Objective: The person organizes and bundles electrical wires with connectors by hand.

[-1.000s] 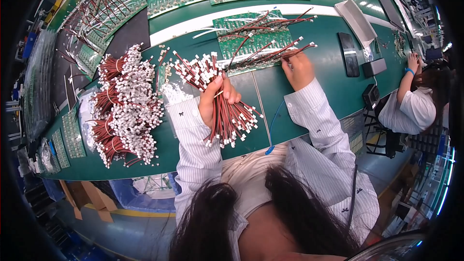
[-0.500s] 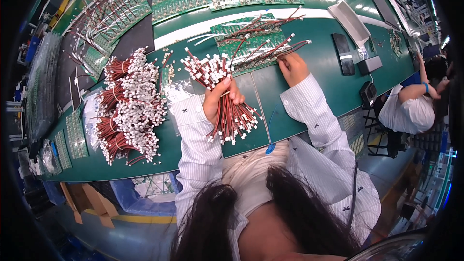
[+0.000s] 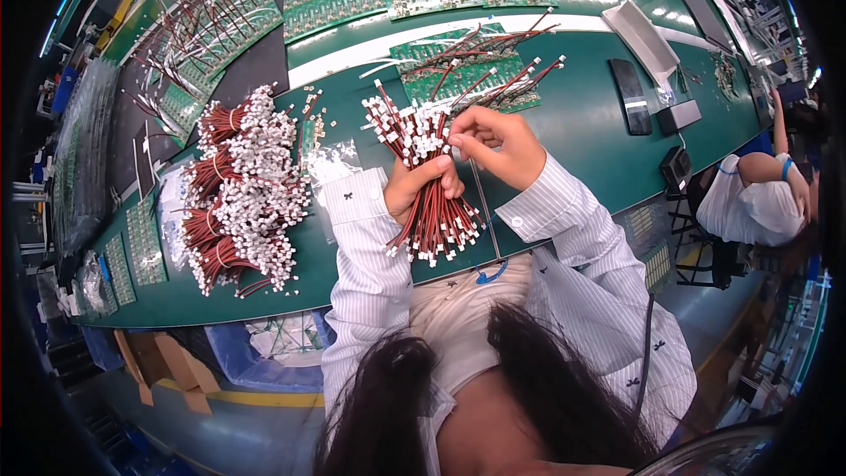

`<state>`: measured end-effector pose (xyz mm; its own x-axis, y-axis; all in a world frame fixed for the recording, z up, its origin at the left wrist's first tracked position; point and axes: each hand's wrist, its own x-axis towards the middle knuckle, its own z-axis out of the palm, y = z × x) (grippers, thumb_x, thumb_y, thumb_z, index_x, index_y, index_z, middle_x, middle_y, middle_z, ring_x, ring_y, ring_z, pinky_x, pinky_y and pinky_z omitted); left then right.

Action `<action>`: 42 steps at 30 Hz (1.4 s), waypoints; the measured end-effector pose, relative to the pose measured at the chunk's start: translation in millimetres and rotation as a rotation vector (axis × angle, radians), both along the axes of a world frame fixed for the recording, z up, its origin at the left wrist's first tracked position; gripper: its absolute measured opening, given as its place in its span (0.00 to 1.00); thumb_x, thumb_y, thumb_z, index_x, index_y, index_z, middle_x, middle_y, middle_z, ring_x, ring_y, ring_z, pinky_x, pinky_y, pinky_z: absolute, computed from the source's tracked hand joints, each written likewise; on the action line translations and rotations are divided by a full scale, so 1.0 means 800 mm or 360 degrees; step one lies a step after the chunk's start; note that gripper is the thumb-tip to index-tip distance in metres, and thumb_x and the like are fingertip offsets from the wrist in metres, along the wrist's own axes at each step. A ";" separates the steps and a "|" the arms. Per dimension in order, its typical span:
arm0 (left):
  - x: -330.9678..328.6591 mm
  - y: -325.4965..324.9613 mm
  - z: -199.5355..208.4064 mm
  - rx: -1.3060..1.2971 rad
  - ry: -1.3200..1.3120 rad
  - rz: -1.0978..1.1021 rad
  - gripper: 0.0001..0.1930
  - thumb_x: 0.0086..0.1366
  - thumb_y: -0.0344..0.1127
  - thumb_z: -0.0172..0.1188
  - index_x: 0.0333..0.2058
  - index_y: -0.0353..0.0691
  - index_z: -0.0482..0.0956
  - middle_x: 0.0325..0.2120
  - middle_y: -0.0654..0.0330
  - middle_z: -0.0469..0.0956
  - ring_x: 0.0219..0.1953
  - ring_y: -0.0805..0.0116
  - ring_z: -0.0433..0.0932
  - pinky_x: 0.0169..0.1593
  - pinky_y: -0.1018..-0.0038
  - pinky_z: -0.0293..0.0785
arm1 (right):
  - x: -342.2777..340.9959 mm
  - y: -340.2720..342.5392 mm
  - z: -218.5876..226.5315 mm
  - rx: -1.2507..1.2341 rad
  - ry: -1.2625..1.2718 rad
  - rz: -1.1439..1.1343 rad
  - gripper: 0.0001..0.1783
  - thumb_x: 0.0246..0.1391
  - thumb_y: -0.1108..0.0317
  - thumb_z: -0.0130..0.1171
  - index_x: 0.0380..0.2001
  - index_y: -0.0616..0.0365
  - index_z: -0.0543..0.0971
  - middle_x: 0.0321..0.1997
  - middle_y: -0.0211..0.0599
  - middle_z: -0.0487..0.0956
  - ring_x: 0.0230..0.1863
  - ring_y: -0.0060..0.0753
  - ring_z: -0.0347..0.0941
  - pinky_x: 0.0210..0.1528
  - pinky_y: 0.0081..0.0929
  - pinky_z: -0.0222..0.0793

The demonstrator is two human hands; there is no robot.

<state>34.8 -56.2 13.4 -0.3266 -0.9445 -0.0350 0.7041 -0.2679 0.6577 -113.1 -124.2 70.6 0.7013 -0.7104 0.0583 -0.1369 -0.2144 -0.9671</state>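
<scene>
My left hand [image 3: 423, 187] is closed around a bundle of red-and-black connector cables [image 3: 432, 225]. White plugs fan out above and below the fist. At the bundle's upper right side, my right hand [image 3: 502, 145] pinches with thumb and forefinger at a white plug of one cable; the fingertips partly cover it. Just beyond both hands lies a green circuit board panel [image 3: 425, 85] with red, black and white cables lying across it. On the left, several banded bundles of the same cables [image 3: 251, 185] are piled on the green table.
Bare green panels [image 3: 335, 7] cover the back. Wired panels [image 3: 207, 57] stand at the far left. A black phone [image 3: 629, 95], a white tray [image 3: 641, 40] and a grey box [image 3: 677, 116] sit on the right. Loose plugs [image 3: 315, 115] lie beside the pile. A co-worker [image 3: 749, 203] sits at far right.
My right hand has come from the circuit board panel back to the bundle's plugs, nearer to me. The left hand still grips the bundle, which has shifted slightly right in view.
</scene>
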 end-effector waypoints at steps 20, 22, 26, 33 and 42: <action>-0.003 0.001 -0.005 0.0041 0.0259 0.0298 0.08 0.60 0.35 0.43 0.37 0.40 0.64 0.17 0.65 0.63 0.21 0.73 0.63 0.31 0.74 0.60 | -0.040 0.023 0.054 -0.0584 -0.0625 -0.0238 0.05 0.42 0.83 0.50 0.27 0.69 0.71 0.24 0.42 0.74 0.26 0.31 0.73 0.28 0.23 0.70; -0.002 -0.002 -0.003 0.0047 0.0321 0.0377 0.06 0.60 0.35 0.42 0.35 0.41 0.63 0.16 0.66 0.61 0.20 0.75 0.61 0.30 0.76 0.59 | -0.048 0.031 0.060 -0.0750 -0.0560 -0.0005 0.06 0.39 0.84 0.52 0.26 0.68 0.71 0.24 0.42 0.74 0.25 0.32 0.73 0.28 0.24 0.69; 0.005 -0.003 0.004 0.0045 0.0417 0.0492 0.06 0.61 0.34 0.42 0.35 0.41 0.63 0.16 0.67 0.60 0.20 0.77 0.60 0.31 0.77 0.59 | -0.054 0.044 0.054 -0.0739 -0.0270 0.0323 0.08 0.33 0.84 0.53 0.23 0.67 0.73 0.24 0.42 0.74 0.25 0.35 0.72 0.27 0.23 0.68; 0.009 -0.001 0.007 0.0020 0.0342 0.0649 0.04 0.60 0.33 0.44 0.33 0.41 0.63 0.17 0.68 0.61 0.21 0.77 0.62 0.33 0.77 0.60 | -0.058 0.044 0.015 -0.0566 0.0158 0.0181 0.09 0.36 0.82 0.55 0.27 0.65 0.73 0.26 0.38 0.75 0.26 0.31 0.72 0.27 0.22 0.67; 0.000 -0.001 0.011 0.0142 0.0051 0.0820 0.05 0.55 0.27 0.51 0.23 0.37 0.64 0.15 0.61 0.65 0.20 0.70 0.67 0.31 0.70 0.66 | -0.055 0.037 -0.005 -0.0508 0.0539 0.0181 0.06 0.39 0.75 0.56 0.26 0.61 0.73 0.25 0.36 0.73 0.23 0.31 0.70 0.25 0.23 0.66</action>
<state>34.4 -57.1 22.0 0.1772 -0.9768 -0.1200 0.7788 0.0646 0.6239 -157.2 -94.5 66.5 0.7909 -0.6118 0.0157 -0.3915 -0.5254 -0.7554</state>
